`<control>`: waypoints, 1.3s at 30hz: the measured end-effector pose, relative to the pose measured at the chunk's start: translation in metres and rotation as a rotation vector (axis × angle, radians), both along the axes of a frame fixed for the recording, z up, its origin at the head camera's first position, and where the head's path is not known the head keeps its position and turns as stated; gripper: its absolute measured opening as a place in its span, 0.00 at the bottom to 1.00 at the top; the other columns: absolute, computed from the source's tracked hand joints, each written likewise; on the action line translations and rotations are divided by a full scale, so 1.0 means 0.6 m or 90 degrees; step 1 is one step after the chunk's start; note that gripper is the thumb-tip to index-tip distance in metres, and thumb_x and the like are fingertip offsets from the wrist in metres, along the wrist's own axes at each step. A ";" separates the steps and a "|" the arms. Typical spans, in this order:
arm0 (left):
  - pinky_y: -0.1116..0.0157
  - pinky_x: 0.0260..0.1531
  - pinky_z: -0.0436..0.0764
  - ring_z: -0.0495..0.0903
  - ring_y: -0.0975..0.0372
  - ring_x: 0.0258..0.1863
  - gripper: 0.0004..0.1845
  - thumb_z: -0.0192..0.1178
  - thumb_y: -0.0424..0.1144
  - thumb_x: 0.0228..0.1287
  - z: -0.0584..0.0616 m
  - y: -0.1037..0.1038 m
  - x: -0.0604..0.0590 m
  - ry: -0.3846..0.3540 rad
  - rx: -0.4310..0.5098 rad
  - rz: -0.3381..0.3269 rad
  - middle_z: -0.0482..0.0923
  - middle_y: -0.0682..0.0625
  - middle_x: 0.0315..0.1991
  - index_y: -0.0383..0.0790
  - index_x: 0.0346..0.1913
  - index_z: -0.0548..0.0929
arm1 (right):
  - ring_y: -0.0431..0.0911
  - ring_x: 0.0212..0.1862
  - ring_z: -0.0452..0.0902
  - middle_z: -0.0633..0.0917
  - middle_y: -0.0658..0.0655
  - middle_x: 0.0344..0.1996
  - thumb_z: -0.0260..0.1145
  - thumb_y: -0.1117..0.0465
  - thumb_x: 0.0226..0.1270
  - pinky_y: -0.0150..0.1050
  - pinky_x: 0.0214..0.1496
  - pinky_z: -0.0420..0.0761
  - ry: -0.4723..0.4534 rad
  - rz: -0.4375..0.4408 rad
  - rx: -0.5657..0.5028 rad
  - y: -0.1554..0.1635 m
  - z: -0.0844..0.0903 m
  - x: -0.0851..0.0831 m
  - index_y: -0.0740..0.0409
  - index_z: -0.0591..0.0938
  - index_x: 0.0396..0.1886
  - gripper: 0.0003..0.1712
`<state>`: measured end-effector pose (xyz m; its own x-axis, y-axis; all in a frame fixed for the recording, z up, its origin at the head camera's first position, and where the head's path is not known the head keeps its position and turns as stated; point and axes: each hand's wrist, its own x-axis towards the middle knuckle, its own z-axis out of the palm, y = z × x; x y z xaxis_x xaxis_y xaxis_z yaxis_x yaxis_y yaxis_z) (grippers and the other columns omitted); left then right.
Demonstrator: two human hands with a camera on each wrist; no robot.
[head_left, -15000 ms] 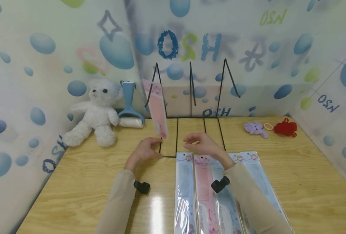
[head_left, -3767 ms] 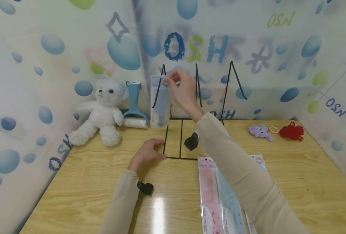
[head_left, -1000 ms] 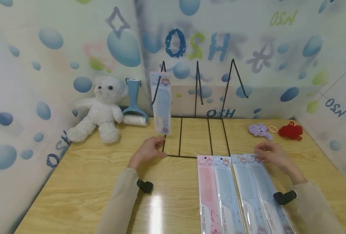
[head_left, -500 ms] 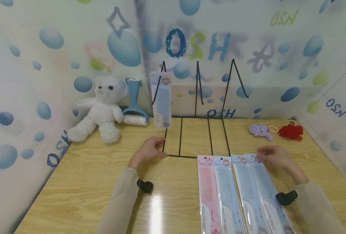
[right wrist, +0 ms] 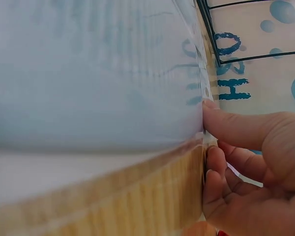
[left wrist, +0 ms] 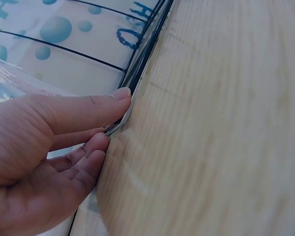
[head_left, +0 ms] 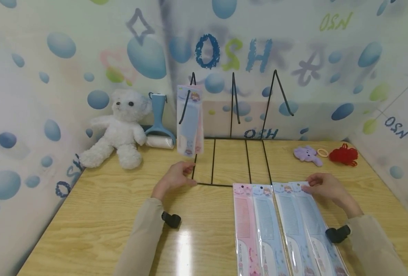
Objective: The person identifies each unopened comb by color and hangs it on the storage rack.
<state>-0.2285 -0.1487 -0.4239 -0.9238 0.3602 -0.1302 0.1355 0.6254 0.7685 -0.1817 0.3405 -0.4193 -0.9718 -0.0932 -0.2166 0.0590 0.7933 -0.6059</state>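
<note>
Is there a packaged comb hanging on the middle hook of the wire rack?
No, the middle hook is bare; the hanging packaged combs are on the leftmost hook of the wire rack.

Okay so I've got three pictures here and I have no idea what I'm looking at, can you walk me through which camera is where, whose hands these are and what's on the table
No machine here: a person works with bare hands and wears three cameras. The wide picture comes from the head; the two close-ups come from the wrists. The left hand holds the front corner of a black wire rack on the wooden table. One packaged comb hangs from the rack's left hook. The right hand pinches the top of the rightmost of four packaged combs lying side by side. Behind stand a white teddy bear, a lint roller, a purple elephant toy and red yarn.
</note>
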 end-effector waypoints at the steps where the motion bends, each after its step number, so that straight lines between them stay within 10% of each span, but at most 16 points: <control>1: 0.55 0.56 0.74 0.74 0.50 0.53 0.37 0.72 0.33 0.52 0.000 0.000 0.000 -0.001 -0.001 0.000 0.76 0.39 0.53 0.29 0.65 0.70 | 0.53 0.40 0.72 0.79 0.61 0.37 0.72 0.55 0.59 0.37 0.38 0.74 0.000 0.001 0.001 0.000 -0.001 -0.001 0.71 0.75 0.46 0.26; 39: 0.55 0.55 0.74 0.74 0.50 0.53 0.37 0.71 0.33 0.54 0.003 0.000 0.003 -0.011 0.002 -0.002 0.75 0.39 0.54 0.29 0.67 0.68 | 0.51 0.44 0.75 0.78 0.69 0.47 0.65 0.54 0.66 0.37 0.37 0.82 0.059 -0.001 -0.074 0.008 0.065 0.006 0.69 0.72 0.51 0.24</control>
